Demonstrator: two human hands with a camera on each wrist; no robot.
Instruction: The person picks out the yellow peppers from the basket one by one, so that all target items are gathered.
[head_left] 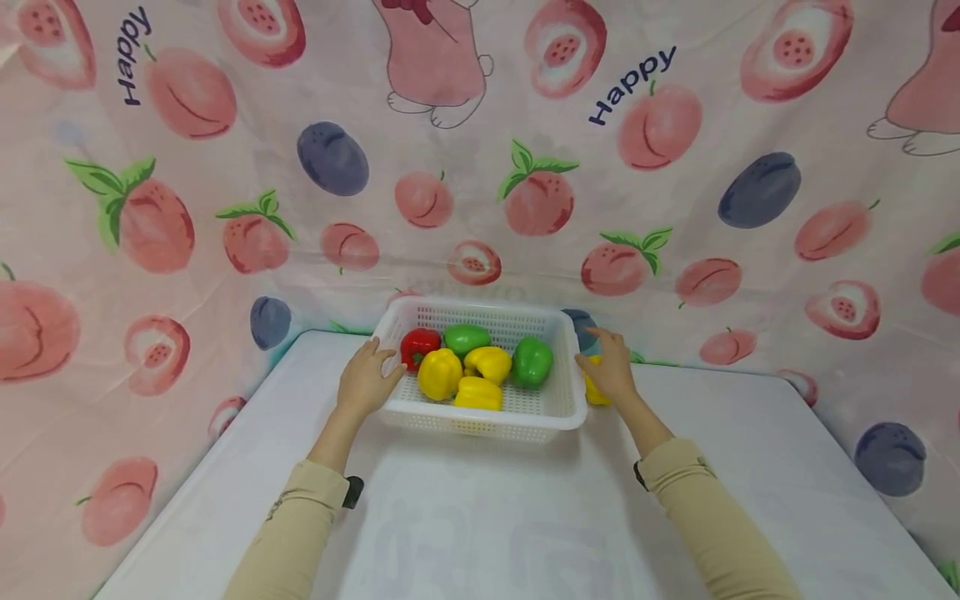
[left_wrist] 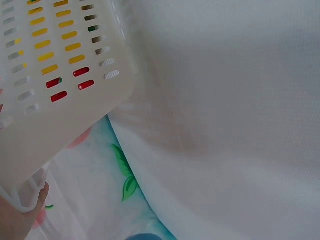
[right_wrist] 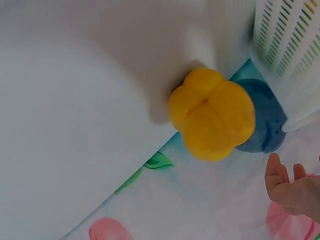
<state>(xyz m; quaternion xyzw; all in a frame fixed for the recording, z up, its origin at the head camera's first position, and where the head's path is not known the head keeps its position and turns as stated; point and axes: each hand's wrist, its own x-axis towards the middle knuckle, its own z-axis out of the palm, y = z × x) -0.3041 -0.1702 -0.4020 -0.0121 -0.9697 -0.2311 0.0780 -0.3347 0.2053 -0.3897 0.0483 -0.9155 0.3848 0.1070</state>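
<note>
A white plastic basket point(head_left: 540, 421) with slotted walls stands at the back of the table. Inside lie a red bell pepper point(head_left: 420, 348), two green bell peppers point(head_left: 532, 363) and several yellow ones point(head_left: 440, 374). My left hand point(head_left: 363, 383) holds the basket's left end; in the left wrist view only part of that hand point(left_wrist: 15, 220) shows, at the rim. Just outside the right end sits another yellow bell pepper point(right_wrist: 212, 115), partly covered by my right hand point(head_left: 613, 371) in the head view. The right hand's fingers point(right_wrist: 274, 175) are loosely spread, apart from that pepper, holding nothing.
A white table point(head_left: 480, 517) reaches toward me from the basket. Behind it and at both sides hangs a pink curtain point(head_left: 465, 150) printed with peaches, close to the basket's back wall.
</note>
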